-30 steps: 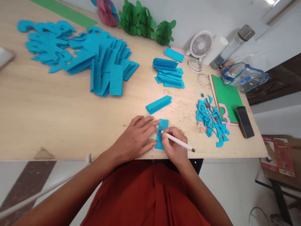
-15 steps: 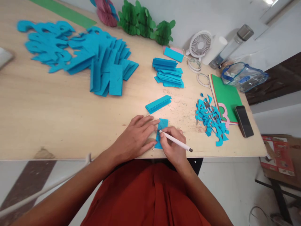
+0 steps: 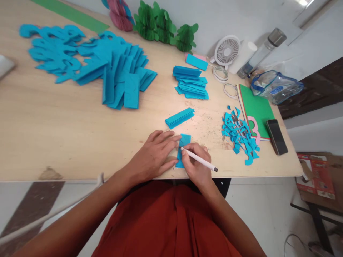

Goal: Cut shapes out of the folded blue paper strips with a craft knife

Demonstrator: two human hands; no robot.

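Note:
A small blue paper piece [image 3: 184, 140] lies near the table's front edge, with a dark curved line drawn on its upper part. My left hand [image 3: 154, 154] rests flat with fingers stretched out, its fingertips on the paper's left edge. In my right hand [image 3: 198, 162] a white pen [image 3: 200, 160] is pinched, its tip on the paper. My right fingers cover part of the paper's right side. Just beyond lies a folded blue paper strip stack [image 3: 180, 118].
Blue folded papers [image 3: 131, 89] and blue cut-out shapes [image 3: 53, 50] spread at the left. More blue strips [image 3: 190, 84] lie ahead. At the right are blue scraps [image 3: 239, 132], a phone [image 3: 277, 137] and green sheets [image 3: 255, 107]. A small fan [image 3: 227, 50] and bottle [image 3: 262, 51] stand behind.
The pen tip has shifted very slightly on the paper. My left hand stays in place, and the whole view has drifted a little.

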